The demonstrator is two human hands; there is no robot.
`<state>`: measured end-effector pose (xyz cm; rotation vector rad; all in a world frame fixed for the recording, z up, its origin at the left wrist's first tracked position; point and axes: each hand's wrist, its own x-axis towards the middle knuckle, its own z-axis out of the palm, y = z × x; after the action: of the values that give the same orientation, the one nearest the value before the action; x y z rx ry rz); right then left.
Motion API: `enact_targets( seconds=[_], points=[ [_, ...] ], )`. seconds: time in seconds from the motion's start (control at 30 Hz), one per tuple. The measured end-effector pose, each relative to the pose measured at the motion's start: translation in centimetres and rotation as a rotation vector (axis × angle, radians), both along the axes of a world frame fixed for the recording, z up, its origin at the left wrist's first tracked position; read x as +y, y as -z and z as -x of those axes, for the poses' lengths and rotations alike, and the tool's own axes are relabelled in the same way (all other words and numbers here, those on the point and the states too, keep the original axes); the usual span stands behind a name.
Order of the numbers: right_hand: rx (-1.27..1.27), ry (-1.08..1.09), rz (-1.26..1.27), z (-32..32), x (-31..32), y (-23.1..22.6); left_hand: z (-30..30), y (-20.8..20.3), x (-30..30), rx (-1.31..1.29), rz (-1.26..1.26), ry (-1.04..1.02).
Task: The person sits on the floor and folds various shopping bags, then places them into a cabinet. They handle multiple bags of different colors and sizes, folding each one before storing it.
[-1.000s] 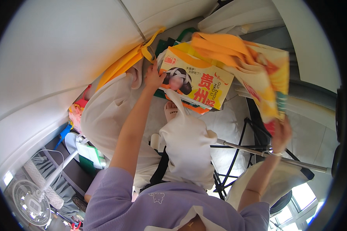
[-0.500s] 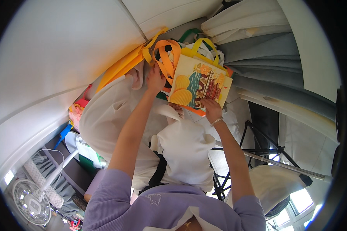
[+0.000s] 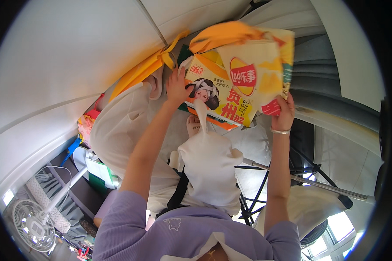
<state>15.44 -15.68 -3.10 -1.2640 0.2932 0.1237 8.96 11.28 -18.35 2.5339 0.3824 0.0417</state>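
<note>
My right hand (image 3: pixel 282 112) is closed on the lower corner of a cream tote bag (image 3: pixel 262 54), which bears a red and yellow print and is tilted up on the right. Its orange handles (image 3: pixel 222 35) swing out to the left, blurred by motion. Below it lies another tote bag (image 3: pixel 204 71), yellow and white, printed with a figure in a dark headdress and red characters. My left hand (image 3: pixel 177 89) rests on that bag's left edge with its fingers spread. More bags are mostly hidden beneath; a yellow one and an orange edge show.
An orange-yellow bag (image 3: pixel 139 71) leans on the white panel at left. Grey curtains (image 3: pixel 311 65) hang at right. White cloth (image 3: pixel 209 154) covers my lap. A black tripod-like frame (image 3: pixel 311 167) with a metal pole stands right. A white fan (image 3: pixel 34 226) sits lower left.
My right hand has raised the cream tote bag up and to the right, turning it over. The bag with the printed figure is now uncovered, and my left hand has come onto it.
</note>
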Motion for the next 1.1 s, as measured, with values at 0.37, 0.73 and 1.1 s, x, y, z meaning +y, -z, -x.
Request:
enact_targets(
  seconds=[0.37,0.73,1.1],
  points=[
    [0.694,0.048,0.175,7.7,-3.5,20.1,0.7,2.3,0.1,0.292,0.061,-0.098],
    [0.367,-0.296,0.532,5.6,-2.6,18.4,0.9,2.5,-0.3,0.292,0.013,-0.081],
    [0.292,-0.391,0.76,7.2,-5.1,21.7,0.8,4.6,0.2,0.307,0.026,-0.066]
  ],
)
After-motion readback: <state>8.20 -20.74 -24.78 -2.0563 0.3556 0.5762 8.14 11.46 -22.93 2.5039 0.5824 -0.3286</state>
